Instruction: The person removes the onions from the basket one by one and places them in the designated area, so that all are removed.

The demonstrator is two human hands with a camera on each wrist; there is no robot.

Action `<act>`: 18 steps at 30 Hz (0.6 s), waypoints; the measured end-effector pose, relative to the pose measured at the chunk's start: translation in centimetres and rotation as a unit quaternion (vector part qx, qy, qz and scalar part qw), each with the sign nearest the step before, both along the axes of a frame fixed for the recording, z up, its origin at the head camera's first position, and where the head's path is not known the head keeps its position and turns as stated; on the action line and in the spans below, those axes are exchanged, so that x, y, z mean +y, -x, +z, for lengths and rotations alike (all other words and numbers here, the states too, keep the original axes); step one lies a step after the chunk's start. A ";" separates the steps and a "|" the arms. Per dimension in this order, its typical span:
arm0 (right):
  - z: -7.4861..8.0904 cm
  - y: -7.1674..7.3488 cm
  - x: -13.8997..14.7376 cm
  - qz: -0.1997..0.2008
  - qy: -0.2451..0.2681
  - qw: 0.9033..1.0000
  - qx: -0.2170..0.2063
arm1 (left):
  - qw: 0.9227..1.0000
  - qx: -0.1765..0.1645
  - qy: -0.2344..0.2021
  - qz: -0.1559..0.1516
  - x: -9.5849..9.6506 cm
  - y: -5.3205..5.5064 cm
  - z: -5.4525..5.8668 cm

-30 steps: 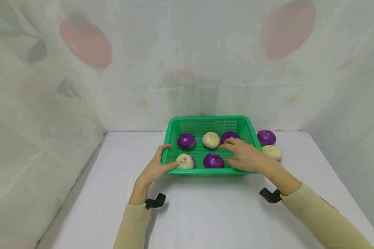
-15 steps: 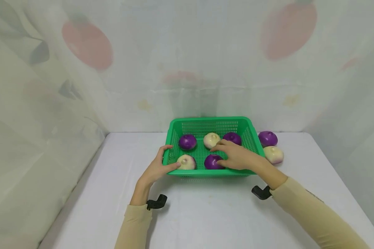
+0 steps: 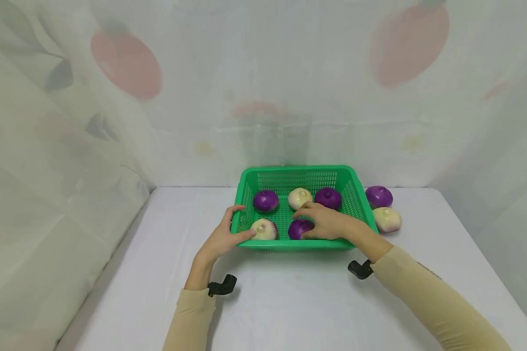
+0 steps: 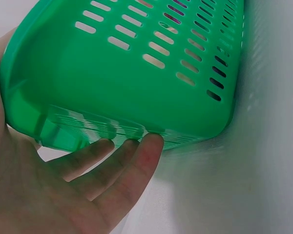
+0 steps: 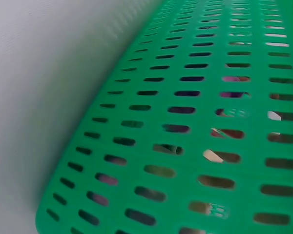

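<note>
A green perforated plastic basket (image 3: 305, 243) stands at the far side of the white table with several onions in it. My left hand (image 3: 219, 239) grips its left end; in the left wrist view the fingers (image 4: 132, 178) lie against the outer wall. My right hand (image 3: 327, 222) reaches over the front right part and holds a purple onion (image 3: 299, 229), thumb on the near side and fingers on the far side. A pale onion (image 3: 263, 229) sits by my left thumb. Behind are a purple onion (image 3: 265, 201), a pale onion (image 3: 299, 197) and another purple onion (image 3: 328, 198).
Outside the basket, to its right, a purple onion (image 3: 379, 196) and a pale onion (image 3: 387, 219) lie on the table (image 3: 290, 302). A printed curtain (image 3: 193, 112) hangs behind the table. In the right wrist view, the basket's slotted wall (image 5: 185, 122) hides the right hand.
My right hand has moved left inside the basket and closed round the front purple onion, uncovering the back right one. The left hand keeps its hold on the basket.
</note>
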State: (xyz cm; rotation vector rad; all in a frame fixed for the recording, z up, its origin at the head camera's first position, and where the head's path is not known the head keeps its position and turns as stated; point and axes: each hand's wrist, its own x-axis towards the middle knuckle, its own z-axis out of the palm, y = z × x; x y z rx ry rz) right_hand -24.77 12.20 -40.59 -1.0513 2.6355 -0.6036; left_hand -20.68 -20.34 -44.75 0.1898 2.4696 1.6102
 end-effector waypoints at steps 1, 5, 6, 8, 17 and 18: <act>-0.2 0.1 -0.1 0.002 0.000 1.000 0.001 | 1.000 0.000 0.000 0.001 0.0 0.0 0.0; -0.8 0.5 -0.4 0.006 -0.008 1.000 0.028 | 1.000 0.001 0.004 0.002 0.1 0.0 0.0; -0.8 0.6 -0.4 0.007 -0.012 0.999 0.037 | 1.000 0.002 0.003 0.001 0.1 0.0 0.0; -0.9 0.7 -0.6 0.004 -0.022 0.998 0.050 | 1.000 0.003 0.002 -0.002 0.1 0.0 -0.1; -0.7 0.7 -1.6 -0.001 -0.067 0.996 0.061 | 1.000 0.000 0.001 0.001 0.1 0.0 0.0; -0.7 0.7 -1.7 -0.003 -0.073 0.996 0.060 | 1.000 -0.001 0.000 0.001 0.1 0.0 0.0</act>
